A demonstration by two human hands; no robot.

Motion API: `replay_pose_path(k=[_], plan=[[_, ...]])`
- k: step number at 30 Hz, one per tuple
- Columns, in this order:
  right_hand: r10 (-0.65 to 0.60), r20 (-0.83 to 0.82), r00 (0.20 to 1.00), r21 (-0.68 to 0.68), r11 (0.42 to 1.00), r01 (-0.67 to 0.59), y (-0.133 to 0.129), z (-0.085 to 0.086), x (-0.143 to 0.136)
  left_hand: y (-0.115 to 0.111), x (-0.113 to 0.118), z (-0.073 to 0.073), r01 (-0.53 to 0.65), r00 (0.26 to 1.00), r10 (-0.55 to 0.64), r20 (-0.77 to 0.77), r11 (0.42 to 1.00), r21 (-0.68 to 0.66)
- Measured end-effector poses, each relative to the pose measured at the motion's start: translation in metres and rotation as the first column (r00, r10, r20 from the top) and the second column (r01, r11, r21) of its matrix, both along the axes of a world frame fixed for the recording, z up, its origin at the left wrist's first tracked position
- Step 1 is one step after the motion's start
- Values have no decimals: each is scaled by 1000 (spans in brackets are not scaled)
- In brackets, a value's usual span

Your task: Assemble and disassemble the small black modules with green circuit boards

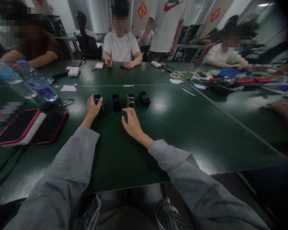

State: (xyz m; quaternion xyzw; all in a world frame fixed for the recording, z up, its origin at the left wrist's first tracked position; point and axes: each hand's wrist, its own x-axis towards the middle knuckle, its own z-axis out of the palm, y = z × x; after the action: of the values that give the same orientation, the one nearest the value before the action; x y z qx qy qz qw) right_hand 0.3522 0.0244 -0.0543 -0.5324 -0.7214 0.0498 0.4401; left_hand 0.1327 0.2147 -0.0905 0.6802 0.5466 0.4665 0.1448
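Grasping a small, boxy, dark-screened device (pixel 97 97) in the left hand (pixel 93 107), with the right hand (pixel 132 123) loosely spread, empty.
Left of a black rectangular box (pixel 116 102) on the smooth green tabletop (pixel 182 127); probably light, stiff, fragile-screened, best pinched by the side edges.

The one camera, worn on the head, looks forward and down across the tabletop (pixel 180 134) from its near side (the wearer's lap (pixel 146 195) shows below).

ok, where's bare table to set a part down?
Biggest patch: green table bordered by the rightmost black case, metal tool, diagonal seam and right sleeve. Smaller: between that and the left sleeve. Crowded: left, with bottles and pink-edged device; far right, tangled cables.
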Motion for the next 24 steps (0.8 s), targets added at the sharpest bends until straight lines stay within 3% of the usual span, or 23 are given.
replay_pose_path(k=[5, 10, 12, 17, 20, 24], plan=[[-2, -20, 1000, -8, 1000, 2, 3, -1, 1, -13, 4, 8, -8, 999, 9, 31, 1000, -27], [-6, -2, 1000, -14, 1000, 5, 3, 0, 1, -62, 17, 32, -56, 990, 76, -120, 985, 164], [-11, 27, 1000, -21, 1000, 12, 3, 1, 0, -83, 27, 41, -7, 976, 53, -209, 976, 218], [-45, 136, 990, 22, 999, 43, 9, 8, 5, -116, 51, 46, 317, 846, -187, -499, 929, 189], [-67, 214, 974, 39, 997, 60, 19, 10, 19, -120, 58, 42, 416, 770, -293, -566, 904, 98], [-61, 276, 959, -7, 998, 65, 33, 2, 40, -114, 56, 36, 428, 760, -330, -560, 902, 50]])
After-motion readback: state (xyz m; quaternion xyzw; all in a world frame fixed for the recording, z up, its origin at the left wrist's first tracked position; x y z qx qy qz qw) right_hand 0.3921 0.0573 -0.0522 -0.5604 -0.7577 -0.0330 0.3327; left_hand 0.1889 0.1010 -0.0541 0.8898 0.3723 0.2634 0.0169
